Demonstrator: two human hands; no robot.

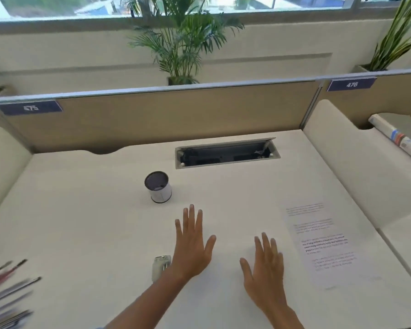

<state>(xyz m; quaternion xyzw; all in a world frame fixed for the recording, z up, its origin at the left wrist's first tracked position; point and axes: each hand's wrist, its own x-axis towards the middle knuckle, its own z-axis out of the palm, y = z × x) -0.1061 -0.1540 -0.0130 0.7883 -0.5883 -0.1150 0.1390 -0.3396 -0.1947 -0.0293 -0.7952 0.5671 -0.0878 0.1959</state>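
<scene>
Near the pen cup (pixel 158 187), left hand (pixel 192 245) and right hand (pixel 263 269) spread flat, grip empty; a careless reach could topple it.

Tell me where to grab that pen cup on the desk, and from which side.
Wrap the white side wall of the pen cup about midway up, coming from its near right side with the left hand, which lies flat just short of it. It stands upright, round, mouth up, bare desk around it, so a side wrap probably beats pinching the thin rim.
</scene>
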